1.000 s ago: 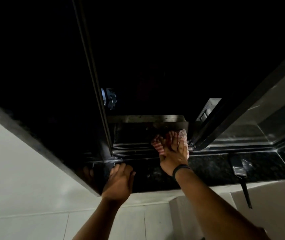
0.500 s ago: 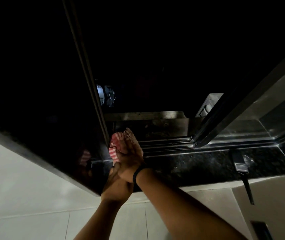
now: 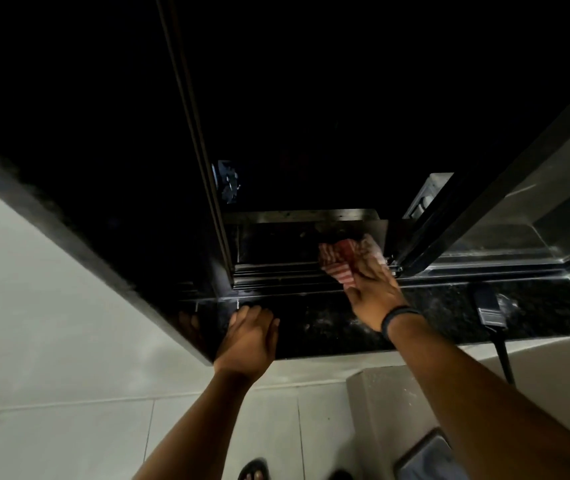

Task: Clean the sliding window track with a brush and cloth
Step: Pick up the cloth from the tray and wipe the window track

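Note:
My right hand [image 3: 371,292] presses a red-and-white striped cloth [image 3: 340,259] onto the metal window track [image 3: 276,275], at the track's right end beside the dark sliding frame [image 3: 449,220]. Part of the cloth is hidden under my fingers. My left hand [image 3: 250,336] rests palm down on the front edge of the black granite sill [image 3: 311,323], fingers curled over it, holding nothing. A flat paintbrush [image 3: 489,310] with a dark handle lies on the sill to the right, its handle hanging over the sill's edge.
A vertical window frame [image 3: 204,168] stands at the left of the opening, dark outside beyond it. White tiled wall lies below the sill. A grey bin lid [image 3: 428,459] sits at the bottom right, and a sandalled foot [image 3: 252,471] shows on the floor.
My right hand slid the cloth along the track from its left end back to its right end. The left hand stayed on the sill edge.

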